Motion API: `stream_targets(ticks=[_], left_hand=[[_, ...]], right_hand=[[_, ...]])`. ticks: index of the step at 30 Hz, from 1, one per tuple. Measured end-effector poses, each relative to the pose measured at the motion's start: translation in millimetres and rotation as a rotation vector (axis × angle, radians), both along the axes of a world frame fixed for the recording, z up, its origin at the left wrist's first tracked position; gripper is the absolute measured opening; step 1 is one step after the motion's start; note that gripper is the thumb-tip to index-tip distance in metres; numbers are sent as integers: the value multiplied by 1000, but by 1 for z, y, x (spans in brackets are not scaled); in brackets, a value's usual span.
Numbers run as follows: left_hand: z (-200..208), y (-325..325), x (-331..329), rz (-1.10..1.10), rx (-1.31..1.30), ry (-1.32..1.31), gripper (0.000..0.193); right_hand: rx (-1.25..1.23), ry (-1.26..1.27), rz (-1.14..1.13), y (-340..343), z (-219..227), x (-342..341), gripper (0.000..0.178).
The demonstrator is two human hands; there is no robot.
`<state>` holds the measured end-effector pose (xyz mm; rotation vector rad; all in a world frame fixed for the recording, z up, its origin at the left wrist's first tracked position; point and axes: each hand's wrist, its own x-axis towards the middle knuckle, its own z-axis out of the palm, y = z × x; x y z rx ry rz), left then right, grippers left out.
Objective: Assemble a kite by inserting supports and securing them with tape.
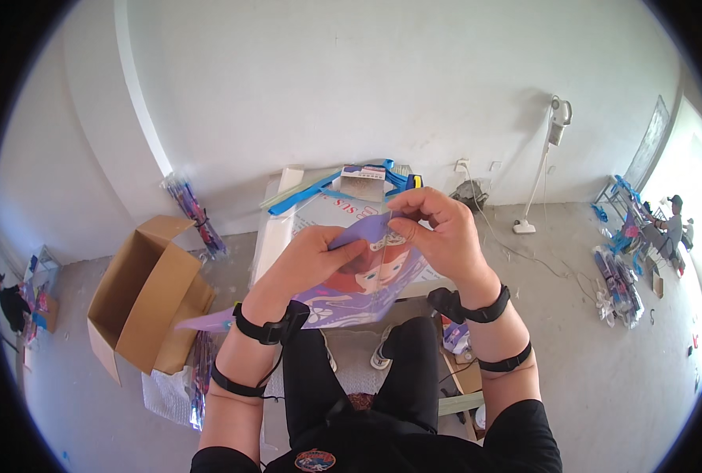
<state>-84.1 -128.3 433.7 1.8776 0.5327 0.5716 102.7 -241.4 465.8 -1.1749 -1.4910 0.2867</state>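
A thin purple sheet (343, 303), printed with a red-haired cartoon figure, hangs over my lap in front of a low table. One pointed end stretches out to the left, past my left forearm. My left hand (315, 256) is closed on the sheet's upper edge, thumb on top. At the sheet's top corner, my right hand (442, 232) pinches the material between thumb and fingers. Whether a smaller piece is in that pinch, I cannot tell. Black straps with small devices circle both my forearms.
Blue strips (311, 193) and a small box (363, 181) lie on the table (268, 244). An open cardboard box (142, 296) stands left, near wrapped bundles (197, 213). A stick vacuum (552, 146) leans on the wall; a cord crosses the floor. People sit far left and right.
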Motion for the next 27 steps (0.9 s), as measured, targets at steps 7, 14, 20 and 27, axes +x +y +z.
stream_targets(ticks=[7, 14, 20, 27], left_hand=[[-2, 0, -8, -11, -46, 6, 24], [0, 1, -8, -28, -27, 49, 25], [-2, 3, -9, -110, -60, 23, 26], [-8, 7, -8, -141, -94, 54, 27]], right_hand=[[27, 24, 8, -2, -4, -2, 23], [31, 93, 57, 1, -5, 1, 22], [-55, 180, 152, 4, 3, 2, 17], [-32, 88, 44, 2, 3, 0, 14]])
